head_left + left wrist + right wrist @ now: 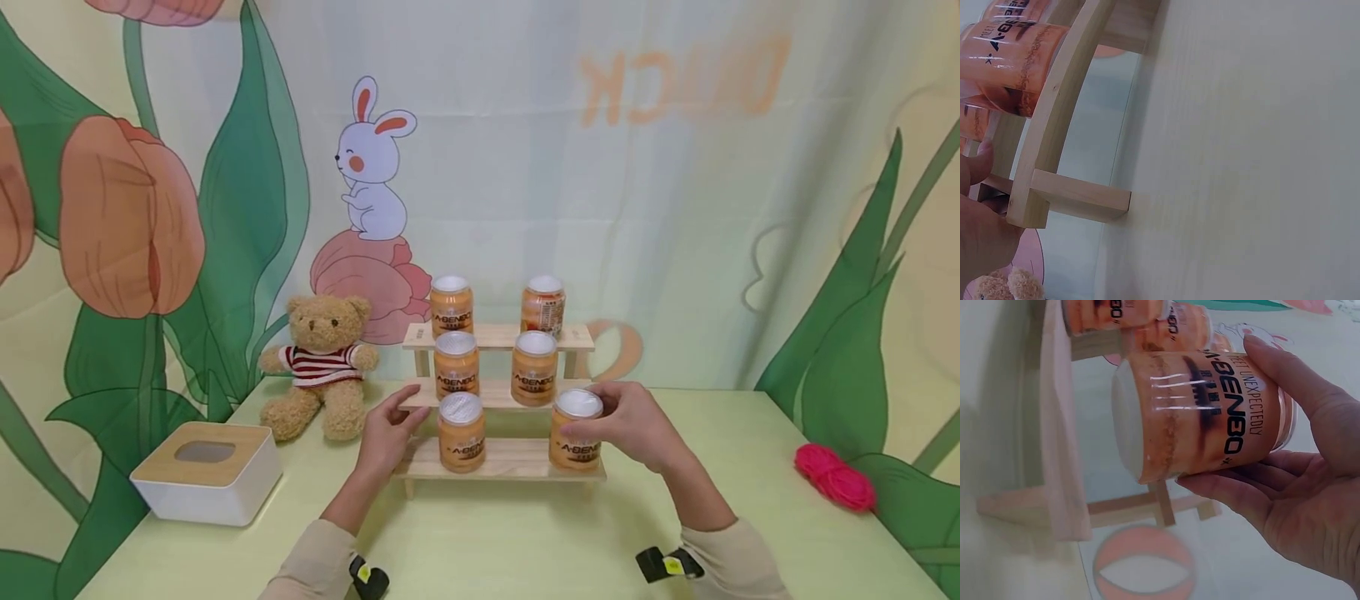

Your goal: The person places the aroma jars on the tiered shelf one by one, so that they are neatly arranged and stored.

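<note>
A three-step wooden display stand (510,464) bears orange cans with silvery lids, two to a step. My right hand (633,425) grips the can (576,433) at the right of the lowest step, thumb on one side and fingers round the other. In the right wrist view, a gap shows between this can's base (1127,425) and the step. My left hand (386,437) holds the stand's left end by the middle step, thumb in front. Its fingers are partly hidden behind the wood in the left wrist view. Near it stands the front left can (462,433).
A teddy bear (322,367) in a striped shirt sits left of the stand. Nearer on the left is a white tissue box (206,496) with a wooden top. Pink yarn (835,477) lies at the far right of the table (510,550). A printed curtain (510,167) hangs behind.
</note>
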Demonstrator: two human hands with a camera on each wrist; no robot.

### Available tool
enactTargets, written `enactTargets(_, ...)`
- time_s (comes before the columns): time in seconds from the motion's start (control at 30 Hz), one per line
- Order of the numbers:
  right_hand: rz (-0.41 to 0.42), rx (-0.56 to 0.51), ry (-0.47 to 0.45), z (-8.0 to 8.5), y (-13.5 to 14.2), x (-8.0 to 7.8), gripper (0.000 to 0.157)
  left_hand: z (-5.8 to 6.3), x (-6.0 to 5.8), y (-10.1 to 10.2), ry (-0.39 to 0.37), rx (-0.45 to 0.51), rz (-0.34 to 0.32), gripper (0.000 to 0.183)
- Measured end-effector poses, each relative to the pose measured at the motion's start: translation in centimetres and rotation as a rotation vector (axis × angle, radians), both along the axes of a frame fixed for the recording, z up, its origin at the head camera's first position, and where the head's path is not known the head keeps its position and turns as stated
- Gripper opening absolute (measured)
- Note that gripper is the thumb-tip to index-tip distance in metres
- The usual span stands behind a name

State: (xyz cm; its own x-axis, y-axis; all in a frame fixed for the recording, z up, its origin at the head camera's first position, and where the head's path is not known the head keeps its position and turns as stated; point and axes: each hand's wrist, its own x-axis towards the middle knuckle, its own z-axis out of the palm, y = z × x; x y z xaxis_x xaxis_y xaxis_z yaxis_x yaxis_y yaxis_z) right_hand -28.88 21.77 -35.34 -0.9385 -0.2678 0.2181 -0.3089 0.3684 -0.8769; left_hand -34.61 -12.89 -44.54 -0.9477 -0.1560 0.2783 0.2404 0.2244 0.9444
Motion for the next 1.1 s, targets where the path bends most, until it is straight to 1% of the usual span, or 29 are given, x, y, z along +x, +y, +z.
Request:
enactTargets(0.17,-0.030,0.034,0.030,-1.0,-2.0,-0.5,0.051,0.1,0.1,0.1,-0.001,0.016,0.005,0.043)
enactTargets(0.27,-0.067,0.055,0.046,-1.6,-3.0,-0.9,0.049,0.2,0.0,0.0,-0.004,0.019,0.003,0.043)
enactTargets(0.43,-0.140,0.058,0.077,-2.3,-4.4,-1.5,0.047,0.2,0.0,0.0,-0.006,0.012,0.004,0.043)
enactTargets(0.57,-0.178,0.048,0.085,-3.0,-5.2,-1.8,0.046,0.1,0.0,0.0,-0.007,0.006,0.007,0.043)
enactTargets(0.77,-0.163,0.036,0.085,-3.6,-6.0,-1.9,0.047,-0.1,0.1,0.1,-0.017,0.000,0.006,0.043)
enactTargets(1.1,-0.165,0.053,0.119,-3.5,-7.0,-1.9,0.051,0.1,0.2,0.1,-0.007,0.006,0.009,0.043)
